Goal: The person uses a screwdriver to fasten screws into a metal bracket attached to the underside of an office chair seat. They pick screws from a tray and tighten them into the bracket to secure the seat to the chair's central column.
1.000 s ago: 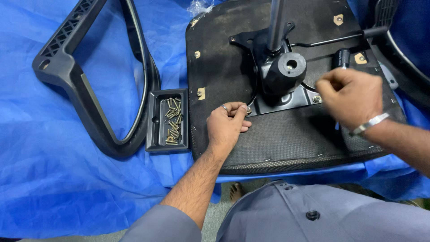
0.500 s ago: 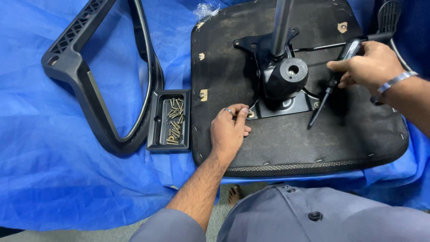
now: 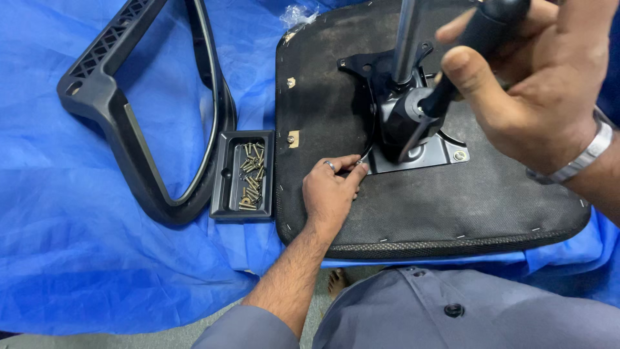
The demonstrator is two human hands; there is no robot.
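The seat (image 3: 413, 213) was laid upside down on the blue sheet (image 3: 77, 258), w/ a metal plate (image 3: 426, 152) and a black post (image 3: 403, 116) fixed in the middle.

The left hand (image 3: 329, 194) was kept at the plate's near left corner. Its fingers (image 3: 345, 169) were pinched together on sth small, prob. a screw, but it was too tiny to be told for sure.

The right hand (image 3: 542, 90) was seen much closer to the camera than half a sec ago. It had been lifted up off the seat. Its fingers were wrapped tight on the black handle of a screwdriver (image 3: 452, 84). The tip was pointed down at the plate, near the post.

So the tool was picked up and swung over, and the left hand was not moved. It looked like the screw at that corner was being got ready to be turned in, though that was only a guess.

A small black tray (image 3: 226, 174) of screws (image 3: 250, 174) was set just left of the seat. A black armrest (image 3: 129, 129) was laid beside it.
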